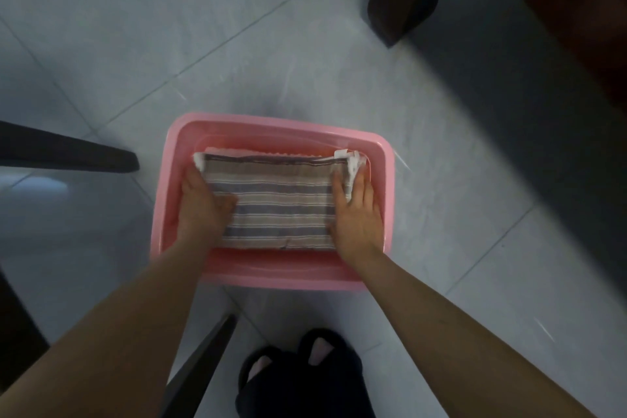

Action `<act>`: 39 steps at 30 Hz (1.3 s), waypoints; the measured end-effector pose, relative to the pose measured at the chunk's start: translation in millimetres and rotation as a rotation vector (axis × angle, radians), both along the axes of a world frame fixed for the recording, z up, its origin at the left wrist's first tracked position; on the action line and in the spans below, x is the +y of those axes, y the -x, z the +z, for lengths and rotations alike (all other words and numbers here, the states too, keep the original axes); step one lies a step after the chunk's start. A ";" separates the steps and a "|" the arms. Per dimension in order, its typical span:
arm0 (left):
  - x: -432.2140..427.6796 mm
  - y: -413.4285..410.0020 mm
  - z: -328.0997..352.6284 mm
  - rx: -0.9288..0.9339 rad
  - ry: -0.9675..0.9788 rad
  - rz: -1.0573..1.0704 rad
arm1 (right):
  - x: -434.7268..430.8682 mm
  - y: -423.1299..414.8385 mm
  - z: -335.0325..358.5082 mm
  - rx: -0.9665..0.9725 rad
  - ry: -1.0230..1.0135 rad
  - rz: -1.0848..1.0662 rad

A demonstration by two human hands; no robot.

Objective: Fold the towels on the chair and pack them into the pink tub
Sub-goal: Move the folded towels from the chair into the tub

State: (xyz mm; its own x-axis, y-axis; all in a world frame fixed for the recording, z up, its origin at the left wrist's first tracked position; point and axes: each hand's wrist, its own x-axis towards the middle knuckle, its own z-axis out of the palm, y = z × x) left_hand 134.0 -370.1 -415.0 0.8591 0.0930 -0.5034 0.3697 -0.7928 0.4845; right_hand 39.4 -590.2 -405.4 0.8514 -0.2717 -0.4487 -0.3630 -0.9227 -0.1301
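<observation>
The pink tub (pixel 271 273) stands on the tiled floor below me. A folded striped towel (pixel 278 204), grey and beige, lies flat inside it on top of another folded light towel whose edge (pixel 258 151) shows at the far side. My left hand (pixel 203 204) grips the striped towel's left end with the thumb on top. At the right end, my right hand (pixel 358 214) holds the towel with its fingers over the white folded edge. Both hands are inside the tub.
Dark chair legs show at the left (pixel 84 156) and at the bottom middle (pixel 200 366). A dark wooden furniture leg (pixel 403 3) stands at the top right. My feet in black slippers (pixel 298 373) are just behind the tub.
</observation>
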 end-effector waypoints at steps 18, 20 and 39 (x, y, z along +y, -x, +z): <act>6.0 17.2 -58.2 -0.222 -0.423 -0.985 | -4.7 11.4 -44.8 0.115 0.145 0.377; 6.6 17.6 -66.6 -0.252 -0.429 -0.980 | -2.9 11.2 -53.5 0.108 0.142 0.359; 9.0 -1.1 18.0 -0.392 -0.349 -0.832 | -7.8 11.2 25.7 -0.267 -0.018 0.159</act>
State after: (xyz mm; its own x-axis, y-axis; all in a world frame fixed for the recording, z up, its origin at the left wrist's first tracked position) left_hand 135.1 -361.1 -397.0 0.8182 -0.5278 -0.2280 -0.5081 -0.8494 0.1428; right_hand 28.2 -598.0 -379.6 0.9710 -0.1196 -0.2068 -0.1649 -0.9618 -0.2183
